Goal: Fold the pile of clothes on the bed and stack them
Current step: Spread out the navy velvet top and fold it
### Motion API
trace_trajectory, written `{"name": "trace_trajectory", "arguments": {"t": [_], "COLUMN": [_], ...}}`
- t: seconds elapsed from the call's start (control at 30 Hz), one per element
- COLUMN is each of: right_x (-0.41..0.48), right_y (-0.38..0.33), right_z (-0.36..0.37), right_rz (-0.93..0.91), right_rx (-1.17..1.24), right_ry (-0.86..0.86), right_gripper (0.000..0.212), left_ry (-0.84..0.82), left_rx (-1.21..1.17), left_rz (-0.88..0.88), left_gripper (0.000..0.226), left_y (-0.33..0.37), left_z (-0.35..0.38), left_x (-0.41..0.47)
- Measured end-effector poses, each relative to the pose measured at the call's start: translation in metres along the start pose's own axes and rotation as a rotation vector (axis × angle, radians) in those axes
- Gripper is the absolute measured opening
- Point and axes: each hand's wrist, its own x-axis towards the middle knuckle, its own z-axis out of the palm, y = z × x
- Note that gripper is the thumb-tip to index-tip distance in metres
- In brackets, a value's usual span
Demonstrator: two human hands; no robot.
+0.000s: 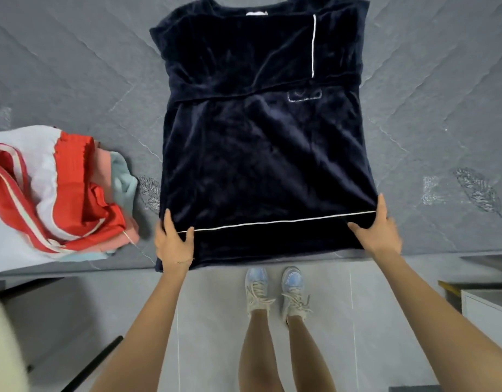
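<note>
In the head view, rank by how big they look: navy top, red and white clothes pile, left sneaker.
Largest: navy top. Then red and white clothes pile, cropped at the edge. Smallest: left sneaker, farther away.

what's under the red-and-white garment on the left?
A pink piece and a pale blue piece poke out beneath the red-and-white garment, on the grey bedcover. Anything else below is covered.

Collar of navy top (266, 154) cut by top edge, its chest patch (304, 96) too small to read; clothes pile (54, 190) runs off left edge w/ lower layers mostly covered; cream blur (3, 349) bottom-left can't be ID'd; white cabinet (487, 309) cropped at right.
</note>
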Motion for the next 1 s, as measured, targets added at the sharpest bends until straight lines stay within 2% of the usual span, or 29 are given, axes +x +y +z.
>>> {"name": "trace_trajectory", "arguments": {"t": [0.07, 0.2, 0.23, 0.4, 0.53, 0.63, 0.73, 0.77, 0.83, 0.87, 0.93, 1.0], "right_x": [0.0, -0.008, -0.013, -0.04, -0.051, -0.05, -0.043, -0.041, -0.031, -0.025, -0.011, 0.005], "right_y": [0.005, 0.01, 0.006, -0.037, -0.082, -0.116, -0.153, -0.165, -0.189, -0.202, -0.225, -0.247], "right_z": [0.003, 0.004, 0.004, 0.001, -0.015, -0.032, -0.052, -0.059, -0.074, -0.082, -0.101, -0.119], "right_rz": [0.085, 0.211, 0.183, -0.055, -0.115, -0.117, -0.096, -0.085, -0.028, 0.007, 0.057, 0.084], "right_rx": [0.109, 0.199, 0.231, 0.468, 0.74, 0.896, 1.054, 1.119, 1.288, 1.378, 1.516, 1.602], "right_ry": [0.002, -0.063, -0.062, -0.053, -0.172, -0.241, -0.304, -0.315, -0.317, -0.318, -0.315, -0.273], "right_gripper": [0.092, 0.047, 0.042, 0.029, 0.014, 0.01, 0.009, 0.009, 0.018, 0.027, 0.037, 0.026], "left_ry": [0.053, 0.051, 0.046, 0.057, 0.044, 0.043, 0.053, 0.044, 0.047, 0.057, 0.08, 0.123], "left_rx": [-0.06, -0.173, -0.226, -0.504, -0.65, -0.771, -0.965, -1.014, -1.099, -1.138, -1.243, -1.314], "left_rz": [-0.093, -0.381, -0.382, -0.153, -0.047, -0.033, -0.066, -0.094, -0.169, -0.194, -0.219, -0.239], "left_gripper": [0.066, 0.046, 0.041, 0.015, 0.025, 0.029, 0.009, 0.015, 0.06, 0.071, 0.056, 0.041], "left_y": [-0.007, -0.022, -0.021, 0.033, 0.09, 0.138, 0.176, 0.188, 0.209, 0.218, 0.237, 0.252], "left_z": [-0.001, -0.006, -0.007, -0.008, -0.007, -0.014, -0.025, -0.032, -0.047, -0.055, -0.072, -0.088], "left_x": [-0.005, -0.017, -0.021, -0.035, -0.036, -0.031, -0.011, 0.0, 0.024, 0.037, 0.065, 0.097]}}
